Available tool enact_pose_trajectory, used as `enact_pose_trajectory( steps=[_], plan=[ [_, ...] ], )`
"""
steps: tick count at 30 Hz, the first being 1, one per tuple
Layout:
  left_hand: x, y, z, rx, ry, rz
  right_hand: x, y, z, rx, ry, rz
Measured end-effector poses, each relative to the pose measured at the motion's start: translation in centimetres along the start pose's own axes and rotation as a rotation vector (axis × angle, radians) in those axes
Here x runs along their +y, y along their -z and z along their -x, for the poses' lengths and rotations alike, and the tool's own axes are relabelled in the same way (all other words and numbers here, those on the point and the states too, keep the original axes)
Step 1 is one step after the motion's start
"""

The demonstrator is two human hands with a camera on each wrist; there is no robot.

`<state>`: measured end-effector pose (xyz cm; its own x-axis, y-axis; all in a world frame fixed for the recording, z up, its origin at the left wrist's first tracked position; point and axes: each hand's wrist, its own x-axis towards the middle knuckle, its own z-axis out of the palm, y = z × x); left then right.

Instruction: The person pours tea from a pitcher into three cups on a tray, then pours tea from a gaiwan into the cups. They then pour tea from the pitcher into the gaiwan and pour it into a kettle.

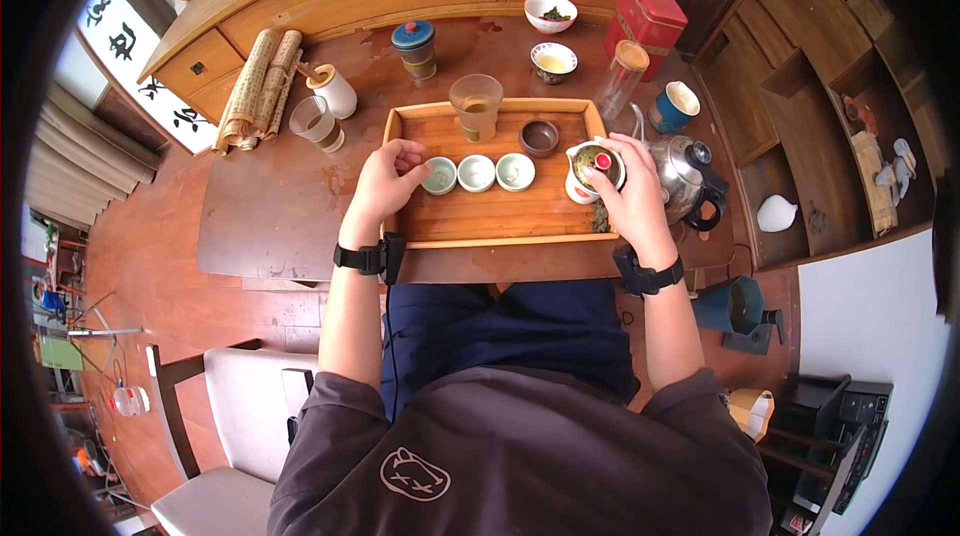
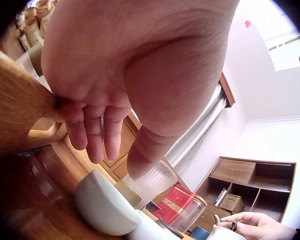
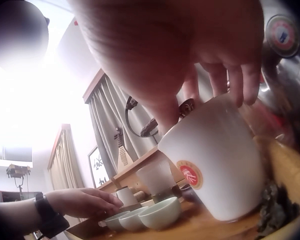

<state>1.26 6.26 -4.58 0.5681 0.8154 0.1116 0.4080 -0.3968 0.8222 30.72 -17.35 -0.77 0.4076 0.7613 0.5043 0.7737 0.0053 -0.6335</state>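
My right hand (image 1: 633, 186) grips the rim of a white pitcher (image 3: 215, 160) with a round red emblem, thumb on one side and fingers on the other. A patterned round lid with a red knob (image 1: 603, 162) sits in its mouth. The pitcher stands tilted in the right part of a wooden tray (image 1: 450, 228), beside dark wet tea leaves (image 3: 277, 212). At the tray's left rim my left hand (image 1: 388, 181) holds nothing, fingers loosely bent. Its thumb is close to the leftmost of three pale green cups (image 1: 439, 176), also seen as a cup (image 2: 105, 205) in the left wrist view.
On the tray stand a ribbed glass (image 1: 476, 108) and a small dark bowl (image 1: 539, 138). A steel kettle (image 1: 680, 176) is right of the tray. Behind are a blue lidded cup (image 1: 414, 46), two white bowls (image 1: 553, 60), a red tin (image 1: 643, 26) and bamboo scrolls (image 1: 258, 86).
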Motion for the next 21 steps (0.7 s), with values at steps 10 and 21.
enact_pose_trajectory(
  steps=[10, 21],
  plan=[
    [0.0, 0.0, 0.0, 0.0, 0.002, -0.01, 0.8, 0.2, -0.1, 0.023, -0.091, -0.275],
    [-0.1, 0.0, 0.0, -0.002, 0.004, -0.005, 1.5, 0.0, 0.3, 0.132, -0.246, -0.519]
  ],
)
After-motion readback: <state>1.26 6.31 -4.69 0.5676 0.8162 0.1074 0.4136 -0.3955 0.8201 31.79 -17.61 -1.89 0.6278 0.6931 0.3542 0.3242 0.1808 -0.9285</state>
